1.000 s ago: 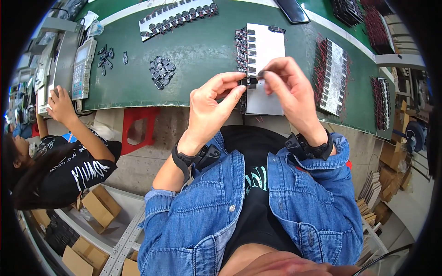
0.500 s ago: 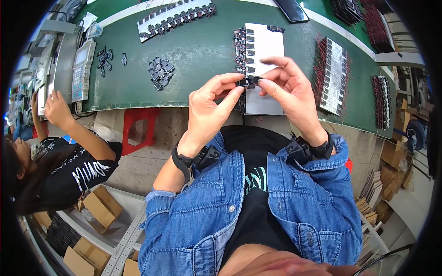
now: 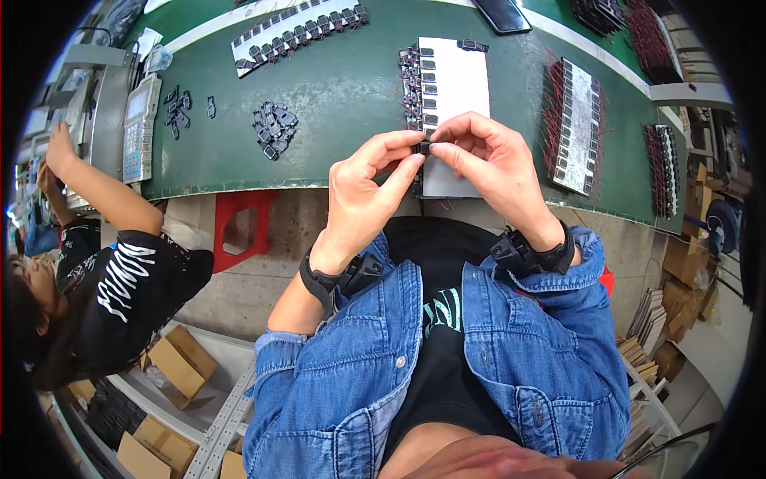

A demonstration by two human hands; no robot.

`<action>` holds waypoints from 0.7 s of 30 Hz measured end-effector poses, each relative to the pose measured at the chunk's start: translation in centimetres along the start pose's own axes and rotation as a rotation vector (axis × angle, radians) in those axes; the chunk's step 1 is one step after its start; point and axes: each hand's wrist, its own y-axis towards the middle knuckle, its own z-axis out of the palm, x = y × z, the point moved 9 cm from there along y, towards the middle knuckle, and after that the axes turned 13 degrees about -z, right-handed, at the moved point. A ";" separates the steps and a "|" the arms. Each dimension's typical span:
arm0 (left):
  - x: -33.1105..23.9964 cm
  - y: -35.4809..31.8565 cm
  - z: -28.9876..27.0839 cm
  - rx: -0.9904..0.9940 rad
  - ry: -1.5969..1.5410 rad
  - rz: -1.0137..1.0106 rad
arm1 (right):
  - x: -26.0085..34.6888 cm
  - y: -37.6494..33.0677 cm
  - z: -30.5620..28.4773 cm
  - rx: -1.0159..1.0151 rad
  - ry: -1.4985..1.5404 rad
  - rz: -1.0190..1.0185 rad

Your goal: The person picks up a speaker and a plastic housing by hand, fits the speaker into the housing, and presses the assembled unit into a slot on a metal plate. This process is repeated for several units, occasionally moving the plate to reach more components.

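Over the near end of a white board (image 3: 455, 172), my left hand (image 3: 363, 180) and my right hand (image 3: 499, 164) meet fingertip to fingertip. Both are closed in a pinch on a small black rectangular part (image 3: 424, 148), mostly covered by my fingers. Whether it is one piece or two pressed together, I cannot tell. Along the board's left edge runs a row of small black parts (image 3: 428, 77) with thin red wires. One more black part (image 3: 472, 45) lies at the board's far right corner.
Loose black parts lie in a pile (image 3: 274, 129) and a smaller group (image 3: 178, 109) on the green table (image 3: 335, 96). Other loaded boards (image 3: 299, 33) (image 3: 576, 120) stand around. A phone (image 3: 503, 14) lies at the back. A co-worker (image 3: 120, 279) sits left beside a keypad device (image 3: 141, 128).
My right hand has moved slightly left, bringing its small black part against the one in my left hand. The co-worker's arm has moved up and left.
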 end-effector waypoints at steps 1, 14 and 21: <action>0.0 0.0 0.0 -0.001 0.005 -0.001 | -0.2 0.0 0.0 -0.004 0.010 0.011; -0.4 -0.5 0.3 0.009 0.019 0.005 | -1.7 0.1 0.7 0.137 0.387 0.184; -1.1 -0.6 0.2 0.029 0.027 0.001 | -1.6 0.2 1.2 0.153 0.455 0.259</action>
